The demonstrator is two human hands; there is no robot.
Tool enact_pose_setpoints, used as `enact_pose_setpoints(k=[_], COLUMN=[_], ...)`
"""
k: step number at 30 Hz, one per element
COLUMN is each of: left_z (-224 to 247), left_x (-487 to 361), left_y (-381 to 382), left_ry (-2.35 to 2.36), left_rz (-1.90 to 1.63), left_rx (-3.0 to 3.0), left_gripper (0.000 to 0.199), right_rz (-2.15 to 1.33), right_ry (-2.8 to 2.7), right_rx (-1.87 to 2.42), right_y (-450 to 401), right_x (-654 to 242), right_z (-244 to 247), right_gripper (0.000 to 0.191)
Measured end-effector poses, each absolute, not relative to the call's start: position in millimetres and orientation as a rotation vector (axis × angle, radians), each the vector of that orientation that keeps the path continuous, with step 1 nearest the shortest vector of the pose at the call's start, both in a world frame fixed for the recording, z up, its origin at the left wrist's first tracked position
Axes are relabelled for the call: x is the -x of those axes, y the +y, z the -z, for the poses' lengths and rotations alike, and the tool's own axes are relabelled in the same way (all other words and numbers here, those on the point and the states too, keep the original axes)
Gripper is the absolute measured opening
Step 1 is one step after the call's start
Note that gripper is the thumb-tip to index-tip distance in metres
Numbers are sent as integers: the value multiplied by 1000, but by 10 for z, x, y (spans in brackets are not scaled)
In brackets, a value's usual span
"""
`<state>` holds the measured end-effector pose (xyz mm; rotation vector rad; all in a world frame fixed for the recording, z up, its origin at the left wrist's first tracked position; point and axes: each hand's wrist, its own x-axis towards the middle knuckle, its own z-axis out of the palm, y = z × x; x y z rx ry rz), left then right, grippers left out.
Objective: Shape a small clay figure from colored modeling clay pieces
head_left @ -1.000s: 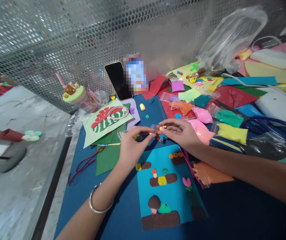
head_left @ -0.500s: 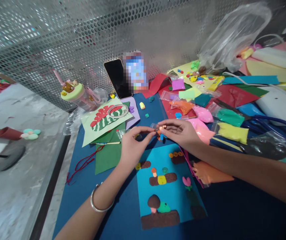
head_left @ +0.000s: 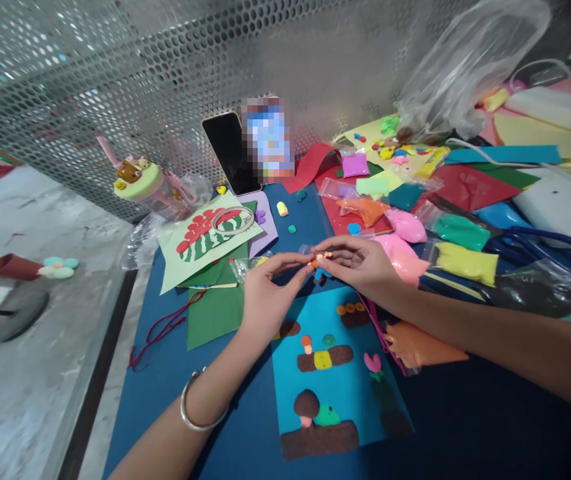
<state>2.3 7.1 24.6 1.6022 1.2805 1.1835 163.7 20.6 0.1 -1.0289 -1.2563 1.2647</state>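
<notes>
A small clay figure [head_left: 320, 267], orange above and blue below, is pinched between my two hands, just beyond the top edge of a blue sheet [head_left: 285, 387]. My left hand [head_left: 271, 290] has its thumb and forefinger at the figure's left side. From the right, my right hand [head_left: 362, 267] grips it, thumb near the blue part. The fingers cover some of the figure. On the sheet are brown clay bars [head_left: 320, 439], a brown mushroom [head_left: 306, 404], a green shape [head_left: 328, 415] and a pink flower [head_left: 372, 363].
Bags of colored clay [head_left: 466, 263] lie at the right. Two phones [head_left: 232, 153] lean against the perforated metal panel [head_left: 325, 60]. A watermelon picture [head_left: 205, 233], a lidded cup [head_left: 142, 183] and red cord [head_left: 168, 323] are at the left.
My left hand has shifted slightly, and more of the figure's blue part shows between the fingers. Both hands keep hold of the figure. The view has moved a little.
</notes>
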Motion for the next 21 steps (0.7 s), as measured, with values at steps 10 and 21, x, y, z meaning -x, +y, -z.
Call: enact_pose_setpoints(k=[10,21], left_z=[-283,-253], left_x=[-12,-2], left_y=[54,86], left_ry=[1452,1435], left_rz=[-1208,-1105], left_rx=[-1691,-1816], left_gripper=[18,9], right_rz=[-1263,-1271], right_ry=[-1220,-1287], right_rx=[1018,1027], right_y=[195,188], right_x=[-1634,-1646], right_z=[-38,-2], right_gripper=[23,26])
